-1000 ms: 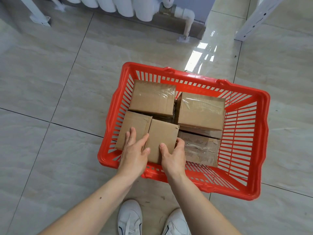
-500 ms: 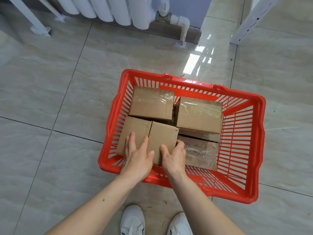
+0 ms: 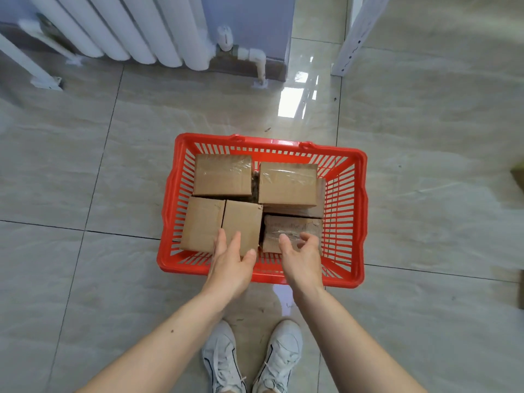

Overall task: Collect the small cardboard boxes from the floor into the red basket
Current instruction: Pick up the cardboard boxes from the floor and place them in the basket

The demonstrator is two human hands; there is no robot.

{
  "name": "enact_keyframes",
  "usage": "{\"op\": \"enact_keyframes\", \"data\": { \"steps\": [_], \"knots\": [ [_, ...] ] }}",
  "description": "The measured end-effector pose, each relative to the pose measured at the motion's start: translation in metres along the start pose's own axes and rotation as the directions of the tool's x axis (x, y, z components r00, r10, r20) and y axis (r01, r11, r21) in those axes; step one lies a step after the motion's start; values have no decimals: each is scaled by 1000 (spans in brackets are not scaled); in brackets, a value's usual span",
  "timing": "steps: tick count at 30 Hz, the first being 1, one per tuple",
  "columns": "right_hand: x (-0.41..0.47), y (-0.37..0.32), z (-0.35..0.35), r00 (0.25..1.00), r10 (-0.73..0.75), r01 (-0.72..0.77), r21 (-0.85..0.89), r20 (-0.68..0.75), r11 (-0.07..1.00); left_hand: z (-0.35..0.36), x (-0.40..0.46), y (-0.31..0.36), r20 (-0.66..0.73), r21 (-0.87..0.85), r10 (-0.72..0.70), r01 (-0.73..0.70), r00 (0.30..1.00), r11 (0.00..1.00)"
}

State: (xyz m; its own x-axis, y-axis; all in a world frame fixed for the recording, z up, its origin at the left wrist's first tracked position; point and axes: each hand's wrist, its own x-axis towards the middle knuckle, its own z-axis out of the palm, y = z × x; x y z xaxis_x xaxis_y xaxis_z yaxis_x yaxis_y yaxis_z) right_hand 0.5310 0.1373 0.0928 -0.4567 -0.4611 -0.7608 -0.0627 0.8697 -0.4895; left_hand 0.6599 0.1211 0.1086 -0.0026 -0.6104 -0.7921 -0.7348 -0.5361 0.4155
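While both hands [image 3: 231, 265] hover open, boxes [image 3: 222, 175] (cardboard) fill the red basket [image 3: 358, 217].

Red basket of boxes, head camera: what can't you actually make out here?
- Lower boxes and the red basket floor: hidden under the top boxes, so no full count.
- Near end of the near left box: covered by the left hand.
- Part of the torn box: behind the right hand.
- Brown things at the right edge: cut off, unidentifiable.
- Whether either hand touches a box: unclear.
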Motion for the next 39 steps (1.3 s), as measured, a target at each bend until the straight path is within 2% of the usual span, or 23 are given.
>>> {"op": "enact_keyframes", "data": {
  "steps": [5, 16, 20, 27, 32, 39],
  "knots": [
    [-44, -11, -58, 999, 28, -22, 135, -45, 991, -2, -53, 52, -5, -172, -7, 6, 1000, 985],
    [-98, 24, -180, 980, 113, -42, 383, -163, 923, 46, -136, 146, 60, -90, 141, -136, 988, 987],
    [-98, 54, -237, 969, 167, -68, 451, -182, 890, 94, -166, 178, 91, -74, 185, -178, 979, 981],
    [-83, 110, -356, 957, 176, -39, 502, -230, 864, 205, -211, 240, 154, -44, 236, -232, 959, 972],
    [-66, 151, -437, 948, 184, -30, 502, -259, 864, 281, -235, 282, 207, -46, 198, -192, 958, 980],
    [-33, 182, -523, 916, 261, -55, 551, -304, 833, 348, -237, 342, 242, -22, 198, -199, 950, 980]
  ]
}}
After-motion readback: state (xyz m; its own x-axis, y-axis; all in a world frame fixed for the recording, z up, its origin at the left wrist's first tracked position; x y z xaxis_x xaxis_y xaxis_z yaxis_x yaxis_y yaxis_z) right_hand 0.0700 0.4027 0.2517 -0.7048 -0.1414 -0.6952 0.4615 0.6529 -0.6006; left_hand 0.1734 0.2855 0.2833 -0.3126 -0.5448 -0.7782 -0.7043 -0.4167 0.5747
